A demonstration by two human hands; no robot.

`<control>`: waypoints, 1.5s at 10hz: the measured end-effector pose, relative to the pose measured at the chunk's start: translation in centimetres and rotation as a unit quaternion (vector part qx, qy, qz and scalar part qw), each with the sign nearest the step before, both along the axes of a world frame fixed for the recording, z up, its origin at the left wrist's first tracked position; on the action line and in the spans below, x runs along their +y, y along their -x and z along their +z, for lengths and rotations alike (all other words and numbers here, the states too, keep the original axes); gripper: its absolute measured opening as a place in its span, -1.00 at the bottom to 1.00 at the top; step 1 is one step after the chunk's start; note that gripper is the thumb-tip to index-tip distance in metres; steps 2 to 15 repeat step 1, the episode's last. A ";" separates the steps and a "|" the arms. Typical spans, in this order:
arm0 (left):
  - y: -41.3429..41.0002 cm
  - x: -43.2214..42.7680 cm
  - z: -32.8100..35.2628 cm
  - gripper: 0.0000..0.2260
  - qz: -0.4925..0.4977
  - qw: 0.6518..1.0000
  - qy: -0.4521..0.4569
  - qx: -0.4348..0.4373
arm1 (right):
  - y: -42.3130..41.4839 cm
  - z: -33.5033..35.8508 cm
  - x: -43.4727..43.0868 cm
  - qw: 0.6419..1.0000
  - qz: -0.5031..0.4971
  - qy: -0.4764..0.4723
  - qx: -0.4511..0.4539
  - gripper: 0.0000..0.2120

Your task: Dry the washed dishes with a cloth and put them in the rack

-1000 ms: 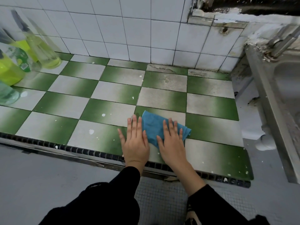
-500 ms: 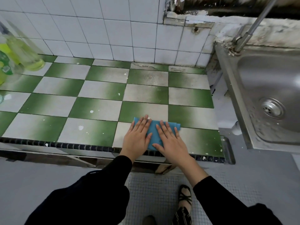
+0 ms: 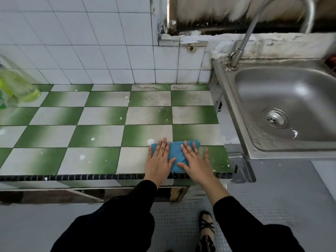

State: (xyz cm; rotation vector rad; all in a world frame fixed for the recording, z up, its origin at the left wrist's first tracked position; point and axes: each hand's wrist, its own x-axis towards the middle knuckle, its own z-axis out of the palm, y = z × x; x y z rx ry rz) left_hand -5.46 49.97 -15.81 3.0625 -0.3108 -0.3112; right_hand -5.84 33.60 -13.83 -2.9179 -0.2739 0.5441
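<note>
The cloth (image 3: 175,152), blue and folded, lies at the front edge of the counter (image 3: 101,115), toward its right end. At the far left a bottle (image 3: 18,86) of green liquid stands against the wall tiles, well apart from the work.

The left hand (image 3: 159,162) lies flat on the cloth's left part, fingers straight and pointing away from the body. The right hand (image 3: 196,162) lies flat on its right part in the same way, its outer fingers spilling onto the bare tile. Neither hand grips anything; both press down with straight fingers.

The cloth's longer side seems to run left to right, along the counter's edge, so it sits directly under both hands, and either could gather it up.

Further right is the sink (image 3: 309,91) with its tap (image 3: 244,40); the right hand is the nearer to it. No dish or rack is in view, so the drying looks not yet begun.
</note>
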 end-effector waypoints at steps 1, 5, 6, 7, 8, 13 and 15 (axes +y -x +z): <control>0.0 -0.3 0.8 -0.41 -0.012 1.000 -0.018 -0.009 | 0.7 0.1 0.4 0.999 -0.026 -0.035 0.001 -0.36; 0.0 -0.3 0.8 -0.41 -0.012 1.000 -0.018 -0.009 | 0.7 0.1 0.4 0.999 -0.026 -0.035 0.001 -0.36; 0.0 -0.3 0.8 -0.41 -0.012 1.000 -0.018 -0.009 | 0.7 0.1 0.4 0.999 -0.026 -0.035 0.001 -0.36; 0.0 -0.3 0.8 -0.41 -0.012 1.000 -0.018 -0.009 | 0.7 0.1 0.4 0.999 -0.026 -0.035 0.001 -0.36; 0.0 -0.3 0.8 -0.41 -0.012 1.000 -0.018 -0.009 | 0.7 0.1 0.4 0.999 -0.026 -0.035 0.001 -0.36; 0.0 -0.3 0.8 -0.41 -0.012 1.000 -0.018 -0.009 | 0.7 0.1 0.4 0.999 -0.026 -0.035 0.001 -0.36; 0.0 -0.3 0.8 -0.41 -0.012 1.000 -0.018 -0.009 | 0.7 0.1 0.4 0.999 -0.026 -0.035 0.001 -0.36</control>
